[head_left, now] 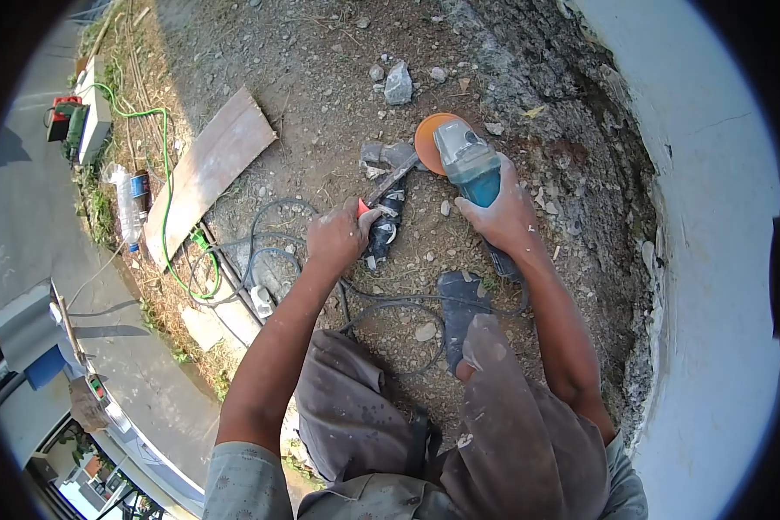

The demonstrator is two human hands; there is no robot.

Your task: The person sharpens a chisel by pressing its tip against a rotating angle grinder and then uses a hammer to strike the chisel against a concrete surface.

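Fingers of the right hand (507, 212) are wrapped around a blue and grey grinder (479, 180), a bit right of the middle and toward the top of the frame. Its round orange disc (436, 137) is at the upper left end. On the left hand (334, 237), near the middle of the frame, the fingers are closed on a long, thin metal tool (393, 182) with a red part by the hand. The tool slants up to the right. Its tip is right by the disc's edge, but I can't tell if they touch. Below the hands, a dark shoe (461, 303) is on the dirt. Near the top middle lies a grey rock (399, 83). At the upper left is a flat wooden board (208, 173), with a green cord (166, 147) next to it. Down the right side goes a white wall (711, 260).
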